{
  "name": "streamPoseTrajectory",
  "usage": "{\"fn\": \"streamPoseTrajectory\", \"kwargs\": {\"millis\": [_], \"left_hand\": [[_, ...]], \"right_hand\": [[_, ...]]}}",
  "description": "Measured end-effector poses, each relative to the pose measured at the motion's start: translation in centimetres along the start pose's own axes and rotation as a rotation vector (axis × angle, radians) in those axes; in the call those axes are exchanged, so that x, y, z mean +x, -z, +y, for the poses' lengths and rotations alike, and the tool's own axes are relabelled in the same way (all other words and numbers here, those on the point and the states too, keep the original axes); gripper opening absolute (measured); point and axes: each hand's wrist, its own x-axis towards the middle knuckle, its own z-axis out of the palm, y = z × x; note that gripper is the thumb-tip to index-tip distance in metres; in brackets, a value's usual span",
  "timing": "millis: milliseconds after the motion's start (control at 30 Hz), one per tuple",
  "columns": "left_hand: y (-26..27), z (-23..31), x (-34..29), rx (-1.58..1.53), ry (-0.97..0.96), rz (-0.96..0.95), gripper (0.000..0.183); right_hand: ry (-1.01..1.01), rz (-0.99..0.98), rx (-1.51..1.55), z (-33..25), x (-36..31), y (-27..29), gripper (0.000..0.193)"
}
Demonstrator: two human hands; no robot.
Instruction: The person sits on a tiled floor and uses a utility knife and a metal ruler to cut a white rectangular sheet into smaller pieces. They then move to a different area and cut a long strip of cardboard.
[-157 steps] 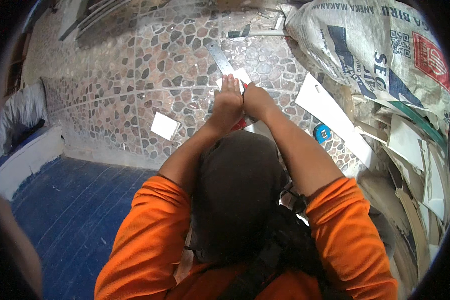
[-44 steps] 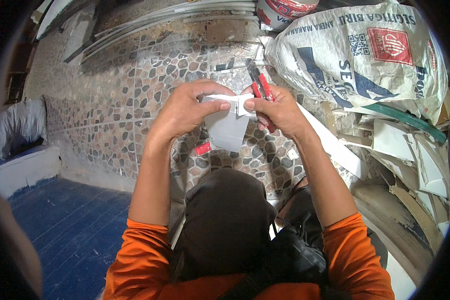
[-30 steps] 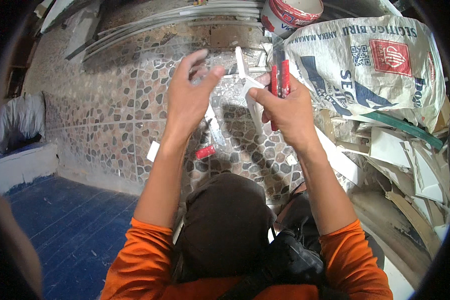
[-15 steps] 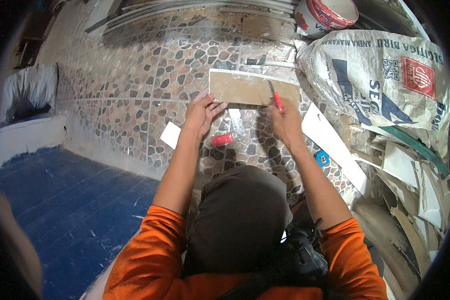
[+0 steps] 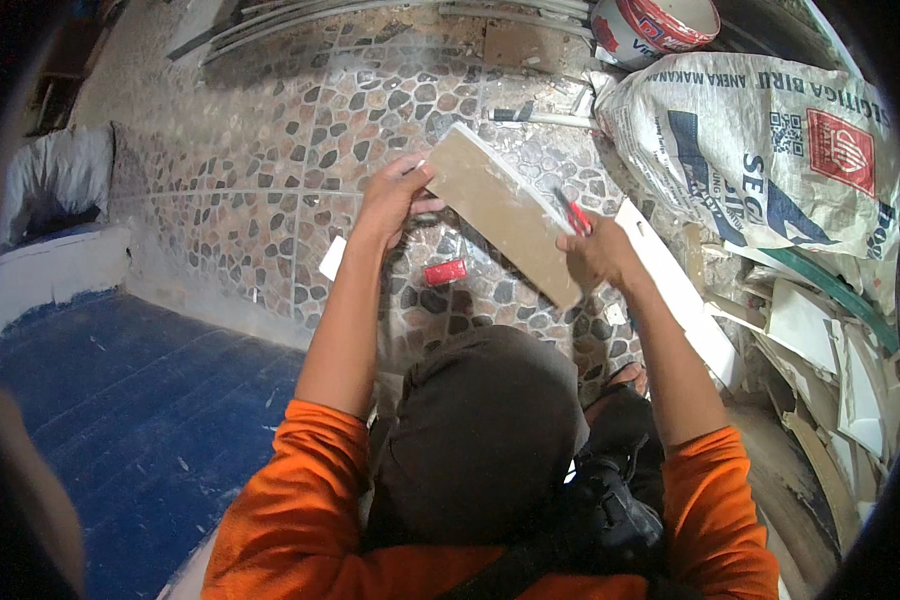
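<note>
A rectangular board offcut [image 5: 505, 215], tan on its upper face with a white long edge, slants from far left to near right. My left hand [image 5: 398, 203] grips its far left end, thumb on the face and fingers beneath. At the other end, my right hand [image 5: 602, 255] is closed around a red utility knife [image 5: 578, 218] whose dark tip points away from me. That hand is close against the board's right edge; whether it touches is hard to tell. Below the board, a small red block [image 5: 445, 272] lies on the pebble-patterned floor [image 5: 260, 230].
A white board strip [image 5: 705, 335] lies right of my right forearm, with broken scraps [image 5: 810, 325] beyond. A stuffed sack [image 5: 740, 150] and a paint bucket [image 5: 655, 30] stand far right. Thin pipes [image 5: 390, 20] lie at the back. A blue surface [image 5: 140, 400] fills the lower left.
The board has turned clockwise, its right end swinging toward me. My right hand moved right and nearer with the knife. The blue tape measure by my right forearm is out of sight.
</note>
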Motion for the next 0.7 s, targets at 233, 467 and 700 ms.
{"fn": "streamPoseTrajectory", "kwargs": {"millis": [233, 467, 700], "left_hand": [[-2.6, -9.1, 5.9, 0.108, 0.217, 0.071, 0.033], [-3.7, -10.5, 6.9, 0.165, 0.186, 0.157, 0.023], [-4.2, -11.0, 6.1, 0.226, 0.087, 0.224, 0.023]], "right_hand": [[0.232, 0.508, -0.163, 7.3, -2.4, -6.5, 0.031], [0.253, 0.241, -0.202, -1.8, 1.1, -7.9, 0.029], [0.321, 0.233, -0.301, -3.5, 5.2, -10.1, 0.029]]}}
